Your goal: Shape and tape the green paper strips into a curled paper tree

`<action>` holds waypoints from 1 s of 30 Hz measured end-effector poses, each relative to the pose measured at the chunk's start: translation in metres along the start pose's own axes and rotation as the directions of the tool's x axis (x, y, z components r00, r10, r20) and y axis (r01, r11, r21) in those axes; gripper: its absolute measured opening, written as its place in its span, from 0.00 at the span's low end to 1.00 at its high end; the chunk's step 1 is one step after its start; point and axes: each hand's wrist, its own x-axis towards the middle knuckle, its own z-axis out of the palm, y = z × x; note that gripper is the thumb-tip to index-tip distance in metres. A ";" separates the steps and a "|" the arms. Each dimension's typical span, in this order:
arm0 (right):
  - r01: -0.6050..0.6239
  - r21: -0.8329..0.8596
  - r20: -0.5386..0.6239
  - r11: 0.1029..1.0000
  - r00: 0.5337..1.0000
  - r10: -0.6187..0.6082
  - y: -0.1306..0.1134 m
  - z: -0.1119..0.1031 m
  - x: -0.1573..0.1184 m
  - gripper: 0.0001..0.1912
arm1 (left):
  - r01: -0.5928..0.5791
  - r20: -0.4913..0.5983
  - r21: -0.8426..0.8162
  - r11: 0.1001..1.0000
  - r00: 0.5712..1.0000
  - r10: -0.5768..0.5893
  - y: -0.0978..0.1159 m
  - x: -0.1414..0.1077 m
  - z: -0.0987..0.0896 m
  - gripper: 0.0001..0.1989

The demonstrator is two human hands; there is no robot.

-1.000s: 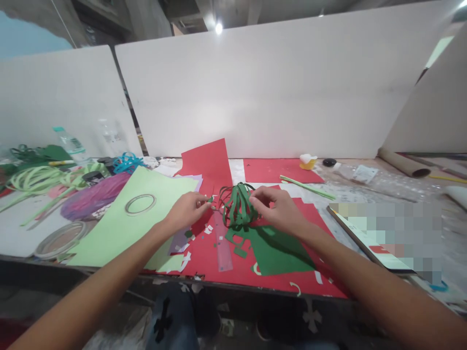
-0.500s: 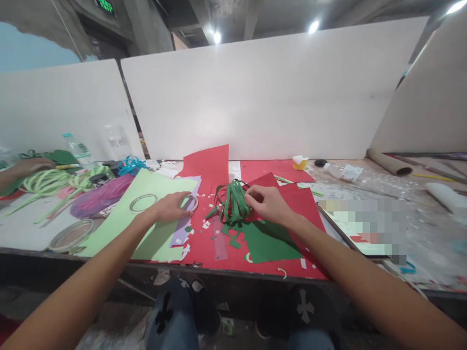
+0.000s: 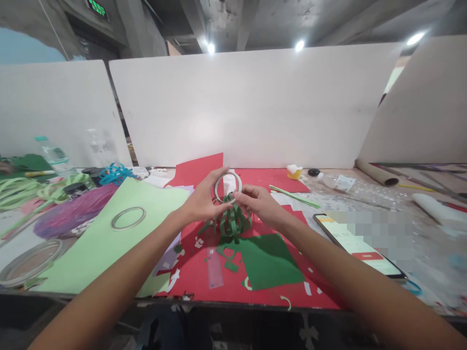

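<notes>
My left hand (image 3: 204, 198) holds a narrow roll of tape (image 3: 240, 183) upright, thumb below and fingers above its left side. At the roll's lower right edge, the fingertips of my right hand (image 3: 260, 203) pinch; whether they grip the rim or a tape end is too small to tell. Behind and below both hands sits a looped bundle of dark green paper strips (image 3: 233, 224), partly hidden by them. It rests on red paper (image 3: 193, 277), near a dark green sheet (image 3: 273, 265) and small cut scraps. Another tape roll (image 3: 127, 228) lies on a light green sheet (image 3: 164, 201).
A phone (image 3: 359, 243) lies to the right, near a clear plastic bottle (image 3: 337, 183) and a cardboard tube (image 3: 375, 172). Leftward are a larger tape roll (image 3: 56, 249), purple plastic (image 3: 80, 209) and blue strips (image 3: 116, 174). A white partition (image 3: 248, 107) stands behind.
My left hand has lifted the tape roll off the papers and brought it right, to the middle. My right hand has left the green strips and come to the roll. The view has shifted.
</notes>
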 end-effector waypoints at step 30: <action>0.493 -0.581 0.034 0.648 0.810 -0.586 -0.013 0.000 -0.029 0.04 | 0.006 0.133 0.009 1.000 0.991 -0.007 0.029 -0.014 -0.009 0.35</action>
